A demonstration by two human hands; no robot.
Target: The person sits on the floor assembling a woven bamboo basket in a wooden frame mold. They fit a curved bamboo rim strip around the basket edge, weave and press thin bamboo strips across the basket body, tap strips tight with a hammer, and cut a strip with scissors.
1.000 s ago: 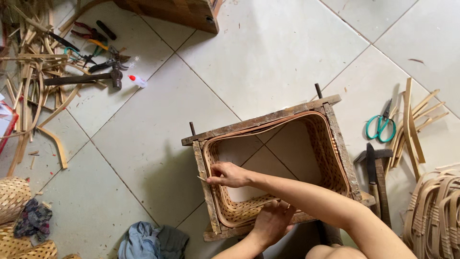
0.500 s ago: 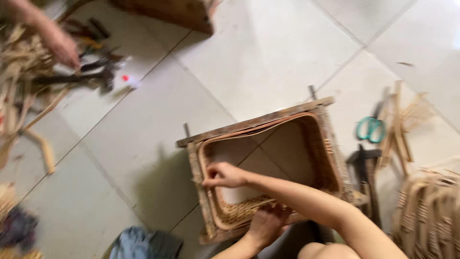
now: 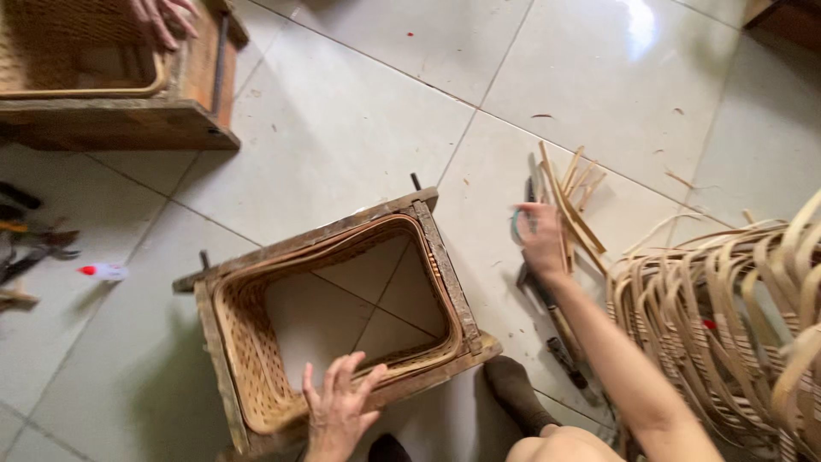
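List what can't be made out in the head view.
- Scissors: mostly covered by the right hand; grip unclear.
- Dark tool on the floor: partly hidden by the right forearm.
- Another person's hand: cut off by the top edge.
- Tools at left: cut by the frame edge.

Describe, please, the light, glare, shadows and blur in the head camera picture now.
Head view: daylight from upper right makes a white glare patch on the pale glossy floor tiles; the square wooden frame with woven rattan lining casts a soft shadow to its lower left; the right hand, over the loose bamboo strips, is slightly motion-blurred; the left hand looks sharper.
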